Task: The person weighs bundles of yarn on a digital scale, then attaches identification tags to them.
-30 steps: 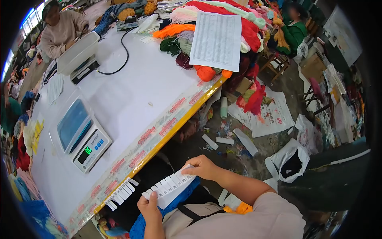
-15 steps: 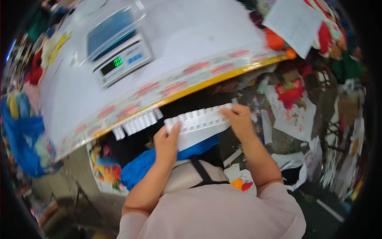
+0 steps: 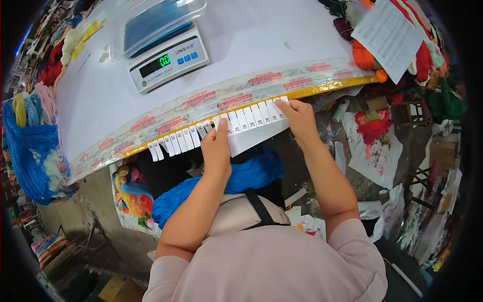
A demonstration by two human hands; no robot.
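Note:
Between my two hands is a white paper strip [image 3: 256, 132], cut into tabs along its upper side, several printed "28". My left hand [image 3: 217, 151] pinches its left end, thumb on top. At the right end, my right hand [image 3: 300, 120] grips it between thumb and fingers. The strip's upper side lies against the yellow-taped table edge [image 3: 322, 87]. Just left of my left hand, a row of similar numbered paper tabs [image 3: 176, 142] hangs from that edge. A bundle of blue yarn [image 3: 256, 171] rests across my lap, partly covered by my left forearm.
An electronic scale [image 3: 171, 60] reading 0.0, with a clear plastic tray [image 3: 161, 25] on it, stands on the white table [image 3: 251, 40]. Yarn and a printed sheet [image 3: 390, 38] lie at the right. More blue yarn [image 3: 32, 151] hangs at the left. Scraps and bags litter the floor.
Both hands have moved the paper strip up and forward, from in front of the table to its edge. The strip stays held at both ends. The view has shifted slightly.

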